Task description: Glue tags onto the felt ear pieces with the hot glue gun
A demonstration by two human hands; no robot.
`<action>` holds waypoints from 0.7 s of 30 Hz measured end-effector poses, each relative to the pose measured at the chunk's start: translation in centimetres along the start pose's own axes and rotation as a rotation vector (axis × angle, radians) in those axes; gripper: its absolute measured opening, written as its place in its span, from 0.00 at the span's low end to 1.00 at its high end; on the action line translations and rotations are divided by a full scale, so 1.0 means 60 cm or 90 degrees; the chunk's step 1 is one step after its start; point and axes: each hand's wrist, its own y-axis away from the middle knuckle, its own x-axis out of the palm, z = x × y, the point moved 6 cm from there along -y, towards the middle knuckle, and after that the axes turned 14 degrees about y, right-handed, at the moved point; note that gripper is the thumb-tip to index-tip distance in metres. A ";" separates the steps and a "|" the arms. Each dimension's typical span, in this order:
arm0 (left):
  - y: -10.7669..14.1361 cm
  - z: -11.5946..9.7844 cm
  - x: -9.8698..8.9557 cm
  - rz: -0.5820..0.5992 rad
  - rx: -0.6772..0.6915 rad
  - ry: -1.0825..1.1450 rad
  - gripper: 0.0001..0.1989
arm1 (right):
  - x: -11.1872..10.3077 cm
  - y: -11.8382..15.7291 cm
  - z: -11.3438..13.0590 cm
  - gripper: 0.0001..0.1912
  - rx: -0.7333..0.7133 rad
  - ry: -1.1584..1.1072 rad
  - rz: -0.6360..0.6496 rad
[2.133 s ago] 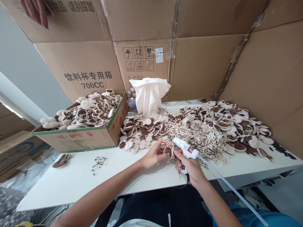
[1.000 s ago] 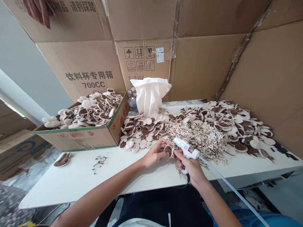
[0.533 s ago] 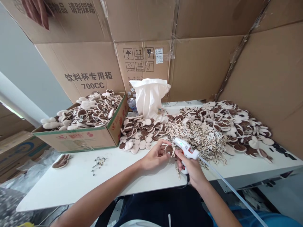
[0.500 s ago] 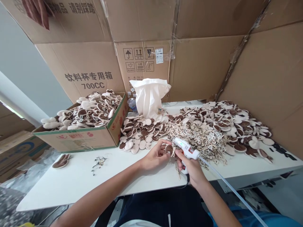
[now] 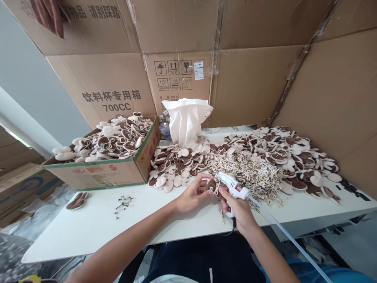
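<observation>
Between the fingers of my left hand (image 5: 196, 193) is a small brown felt piece (image 5: 211, 185) with a pale cord loop (image 5: 216, 191) and a tiny label on it. My right hand (image 5: 237, 206) is wrapped round a white glue gun (image 5: 232, 185), whose nozzle points up and left just behind the felt piece. The thumb of my right hand is close to the cord loop; whether it touches is too small to tell. A long white glue stick runs from the gun's back toward the lower right.
An open carton (image 5: 97, 173) full of felt pieces stands at the left. Behind my hands lie a small felt pile (image 5: 176, 169), a heap of cords (image 5: 250, 173), a large felt pile (image 5: 294, 153) and a white bag (image 5: 187, 122). One felt piece (image 5: 77, 200) lies front left.
</observation>
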 end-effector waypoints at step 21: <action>-0.001 -0.005 0.001 -0.048 -0.014 0.033 0.20 | 0.001 0.004 0.008 0.24 -0.015 0.019 0.001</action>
